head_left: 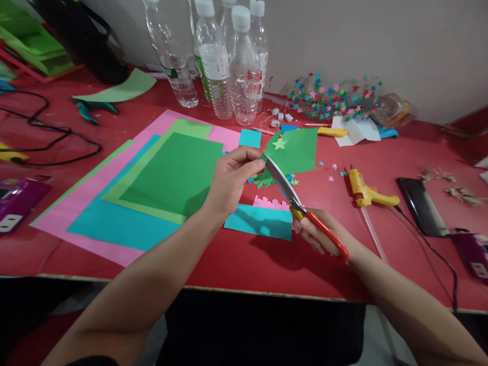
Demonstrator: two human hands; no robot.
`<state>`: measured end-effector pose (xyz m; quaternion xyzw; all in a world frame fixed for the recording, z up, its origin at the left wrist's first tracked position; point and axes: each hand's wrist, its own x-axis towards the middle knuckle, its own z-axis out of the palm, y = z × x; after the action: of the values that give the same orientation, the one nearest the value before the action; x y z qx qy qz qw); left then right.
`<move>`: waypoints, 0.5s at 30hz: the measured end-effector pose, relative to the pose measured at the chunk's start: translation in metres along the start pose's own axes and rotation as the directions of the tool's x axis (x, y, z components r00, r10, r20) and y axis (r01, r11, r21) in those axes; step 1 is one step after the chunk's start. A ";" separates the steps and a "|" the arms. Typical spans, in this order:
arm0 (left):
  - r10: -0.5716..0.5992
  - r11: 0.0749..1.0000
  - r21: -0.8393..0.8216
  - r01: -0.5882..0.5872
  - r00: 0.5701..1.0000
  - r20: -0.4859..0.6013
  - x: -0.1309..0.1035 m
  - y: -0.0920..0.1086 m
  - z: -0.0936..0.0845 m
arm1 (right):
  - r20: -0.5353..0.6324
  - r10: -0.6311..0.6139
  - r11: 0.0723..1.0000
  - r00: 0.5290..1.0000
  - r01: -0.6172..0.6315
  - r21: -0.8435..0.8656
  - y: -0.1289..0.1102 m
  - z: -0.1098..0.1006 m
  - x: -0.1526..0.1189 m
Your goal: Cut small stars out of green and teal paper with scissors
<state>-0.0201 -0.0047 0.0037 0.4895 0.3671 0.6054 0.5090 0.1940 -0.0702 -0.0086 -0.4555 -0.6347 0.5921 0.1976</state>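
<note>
My left hand (232,175) is closed in a pinch over the table. A small piece of green paper shows at its fingertips, mostly hidden by them. My right hand (318,234) grips scissors (282,178) with red handles, their blades pointing up and left to the pinched fingers. Beyond the blades lies a cut sheet of dark green paper (299,150) bearing a light green star (279,144). Below the hands are a blue paper strip (259,223) and a pink strip with a notched edge (269,203).
Stacked coloured sheets (171,173) cover the left side of the red table (236,267). Clear plastic bottles (244,76) stand at the back, beside a bottle on its side with many paper stars (333,96). At right lie a yellow glue gun (366,190) with a cord and a phone (423,206).
</note>
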 end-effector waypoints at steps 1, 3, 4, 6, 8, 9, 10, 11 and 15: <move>-0.006 1.000 0.002 0.006 1.000 -0.002 0.000 0.000 0.000 | -0.004 0.009 1.000 1.000 -0.009 0.004 0.000 0.000 0.000; -0.017 1.000 0.007 0.017 1.000 -0.005 0.000 0.000 0.000 | -0.011 0.017 1.000 1.000 -0.017 0.000 -0.001 0.001 0.000; -0.020 1.000 0.009 0.020 1.000 -0.007 0.000 -0.001 0.000 | -0.018 0.019 1.000 1.000 -0.020 -0.012 -0.002 0.001 0.000; -0.025 1.000 0.005 0.025 1.000 -0.008 0.000 -0.001 0.000 | -0.040 0.028 0.998 0.999 -0.030 -0.050 -0.003 0.003 -0.001; -0.031 0.999 -0.012 0.031 1.000 -0.005 0.000 -0.002 0.000 | -0.058 0.043 0.996 0.997 -0.047 -0.082 -0.005 0.005 -0.001; -0.034 0.999 -0.023 0.033 0.999 -0.003 0.000 -0.002 0.000 | -0.065 0.047 0.995 0.997 -0.053 -0.088 -0.005 0.006 -0.002; -0.035 0.999 -0.034 0.035 0.999 0.000 0.000 -0.002 0.000 | -0.069 0.045 0.995 0.997 -0.051 -0.089 -0.006 0.006 -0.002; -0.033 0.998 -0.044 0.033 0.999 0.004 0.000 -0.002 0.000 | -0.074 0.037 0.995 0.997 -0.043 -0.086 -0.006 0.007 -0.002; -0.029 0.998 -0.048 0.030 0.999 0.031 0.001 -0.001 0.000 | -0.065 0.007 0.997 0.998 -0.011 -0.076 -0.007 0.006 -0.001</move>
<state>-0.0203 -0.0036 0.0031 0.4806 0.3518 0.5992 0.5350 0.1872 -0.0733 -0.0033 -0.4844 -0.6481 0.5534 0.1978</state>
